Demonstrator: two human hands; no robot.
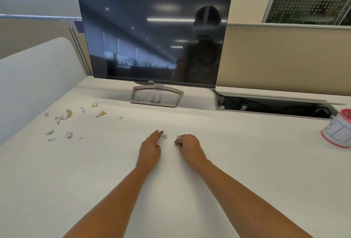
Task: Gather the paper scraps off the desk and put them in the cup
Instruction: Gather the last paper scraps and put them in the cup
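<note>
1. Mid-desk, near the monitor: left hand flat, fingers straight and close together, against a scrap; right hand curled tight around another scrap.
2. Sweep toward the palm, pinch low.
3. Far left: loose scraps waiting.
4. Far right: cup, well apart; carry with fist closed.
</note>
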